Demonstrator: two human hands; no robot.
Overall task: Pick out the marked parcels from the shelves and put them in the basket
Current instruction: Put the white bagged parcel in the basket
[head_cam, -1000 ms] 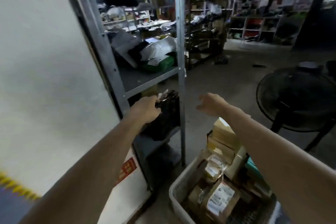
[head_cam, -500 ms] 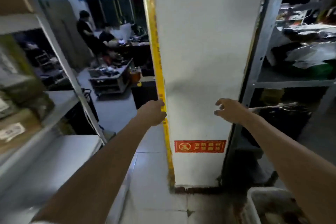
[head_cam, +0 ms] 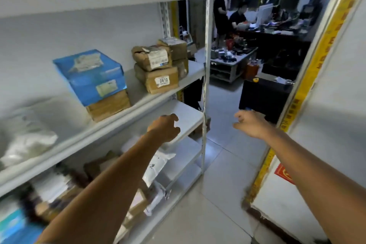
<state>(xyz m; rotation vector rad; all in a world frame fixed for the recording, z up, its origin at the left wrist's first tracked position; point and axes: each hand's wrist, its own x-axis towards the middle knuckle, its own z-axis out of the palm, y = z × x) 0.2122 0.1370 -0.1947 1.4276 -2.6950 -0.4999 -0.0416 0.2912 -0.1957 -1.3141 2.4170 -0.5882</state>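
A white metal shelf unit (head_cam: pixel 118 113) fills the left side of the head view. On its middle shelf lie a blue box (head_cam: pixel 90 76) on top of a brown carton (head_cam: pixel 109 106), a stack of brown parcels (head_cam: pixel 158 68) with white labels, and a white bag (head_cam: pixel 25 138) at far left. Lower shelves hold white mailer bags (head_cam: pixel 156 166) and more cartons. My left hand (head_cam: pixel 164 128) hovers in front of the shelf edge, fingers loosely curled, holding nothing. My right hand (head_cam: pixel 250 124) hangs over the aisle, empty. No basket is in view.
A white pillar (head_cam: pixel 334 105) with yellow edge tape and a red sign stands close on the right. Between shelf and pillar runs a tiled aisle (head_cam: pixel 215 194). Beyond it are a black cabinet (head_cam: pixel 263 98), a low cart, and two people (head_cam: pixel 227 14) at a cluttered desk.
The view has swung left from the grey rack and the basket, past the pillar, to the white shelf unit. My left hand has let go of the black item; both hands are empty.
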